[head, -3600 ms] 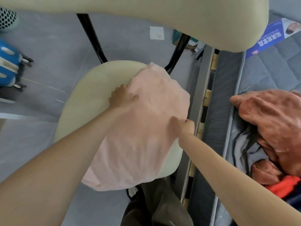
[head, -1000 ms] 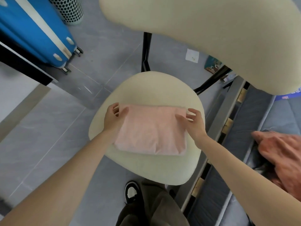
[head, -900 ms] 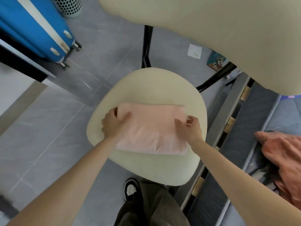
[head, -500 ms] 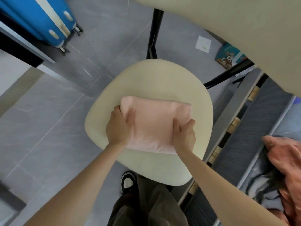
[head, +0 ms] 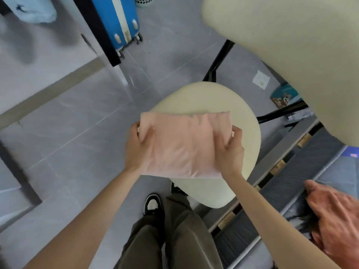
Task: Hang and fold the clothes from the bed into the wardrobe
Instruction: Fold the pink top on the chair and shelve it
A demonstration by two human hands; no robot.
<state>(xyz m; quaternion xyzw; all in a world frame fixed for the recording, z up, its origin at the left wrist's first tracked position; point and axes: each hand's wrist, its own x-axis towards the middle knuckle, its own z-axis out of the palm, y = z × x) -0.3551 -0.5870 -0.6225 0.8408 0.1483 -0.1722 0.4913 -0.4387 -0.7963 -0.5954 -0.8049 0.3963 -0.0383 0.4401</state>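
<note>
One garment is folded and more wait. The pink garment (head: pixel 182 146) is a neat flat packet, while a rumpled heap of clothes (head: pixel 338 222), rust-orange on top with something dark and striped beneath, lies on the bed (head: pixel 289 183) at 4 o'clock. The wardrobe's inside is not in view, so I judge the task early, with this piece not yet shelved and the heap untouched.

The left hand (head: pixel 136 148) grips the packet's 9 o'clock end, thumb on top and fingers tucked beneath. The right hand (head: pixel 230 152) grips the 3 o'clock end likewise, thumb pressed on the cloth and fingertips curling round the edge. The packet hangs over the cream chair seat (head: pixel 246 123), past its 9 o'clock rim, apparently lifted clear.
</note>
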